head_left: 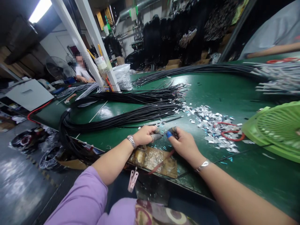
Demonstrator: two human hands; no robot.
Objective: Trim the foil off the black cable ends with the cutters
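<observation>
My left hand [146, 135] and my right hand [181, 142] meet over the near edge of the green table [234, 90]. Both are closed in a pinch, with grey and blue finger covers on the fingertips. Between the fingertips is a thin black cable end, too small to see clearly. A long bundle of black cables [131, 117] lies just beyond my hands and loops off the table's left edge. A pile of silver foil scraps [208, 125] sits to the right of my hands.
Red-handled scissors [228, 131] lie in the scraps. A green fan [274, 129] rests at the right. More cable bundles [199, 68] and grey wires [278, 78] lie farther back. Another person [82, 72] sits at the far left. A taped brown pad [152, 159] covers the table edge.
</observation>
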